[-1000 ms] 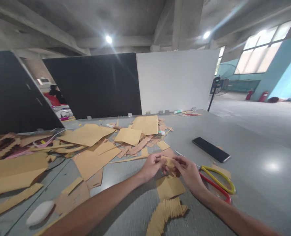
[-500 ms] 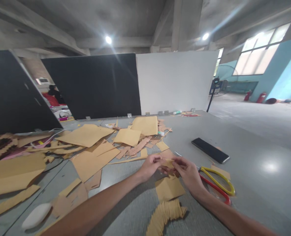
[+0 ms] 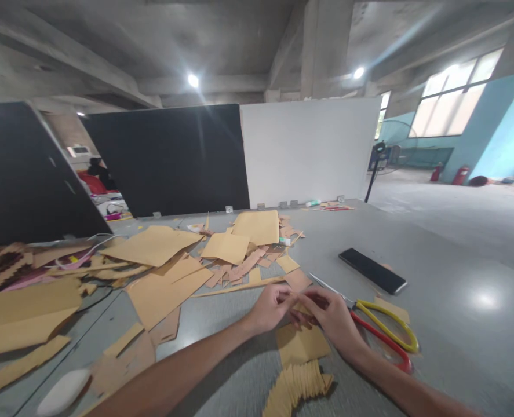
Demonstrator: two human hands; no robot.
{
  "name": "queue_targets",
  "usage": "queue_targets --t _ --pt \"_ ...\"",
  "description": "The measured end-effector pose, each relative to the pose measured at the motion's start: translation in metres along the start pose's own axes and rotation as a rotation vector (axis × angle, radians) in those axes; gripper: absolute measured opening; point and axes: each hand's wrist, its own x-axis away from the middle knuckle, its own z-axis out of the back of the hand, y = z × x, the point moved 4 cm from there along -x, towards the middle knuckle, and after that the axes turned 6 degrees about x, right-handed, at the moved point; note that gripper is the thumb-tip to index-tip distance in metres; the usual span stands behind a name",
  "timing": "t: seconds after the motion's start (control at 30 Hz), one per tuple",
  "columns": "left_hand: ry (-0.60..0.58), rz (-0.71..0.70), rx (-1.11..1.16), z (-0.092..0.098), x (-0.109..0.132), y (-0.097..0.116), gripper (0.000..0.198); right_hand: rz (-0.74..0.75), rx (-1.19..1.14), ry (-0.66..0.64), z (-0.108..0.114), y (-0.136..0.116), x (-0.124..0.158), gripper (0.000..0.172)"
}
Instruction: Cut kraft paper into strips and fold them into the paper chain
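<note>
My left hand (image 3: 272,308) and my right hand (image 3: 332,317) meet over the table, fingers pinched on one small piece of brown paper (image 3: 302,307) that they mostly cover. Just below them lies a flat square of brown paper (image 3: 302,346). Nearer to me sits a curved strip of tightly pleated brown paper (image 3: 292,387). Scissors (image 3: 385,330) with one yellow and one red handle rest beside my right hand, their blades pointing away to the left.
A black phone (image 3: 372,270) lies at the right. Brown paper sheets (image 3: 170,284) and scraps cover the left and middle of the grey table (image 3: 456,347). A white computer mouse (image 3: 64,392) is at the near left. Black and white panels (image 3: 309,153) stand along the back.
My fingers have drawn closer together over the small paper piece, hiding more of it. The whole view has shifted slightly, so things appear a little lower.
</note>
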Motion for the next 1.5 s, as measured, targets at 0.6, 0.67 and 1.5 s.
queue_targets --t 0.6,0.67,1.5 --pt "0.081 0.032 0.013 0.006 0.002 -0.003 0.049 0.042 0.180 0.018 -0.002 0.000 0.007 0.036" --pt "0.079 0.031 0.013 0.007 0.001 -0.004 0.048 0.058 0.197 0.031 -0.001 0.000 0.007 0.035" --pt "0.172 -0.050 -0.060 0.011 0.001 -0.002 0.051 0.161 0.416 -0.027 -0.002 -0.024 -0.001 0.027"
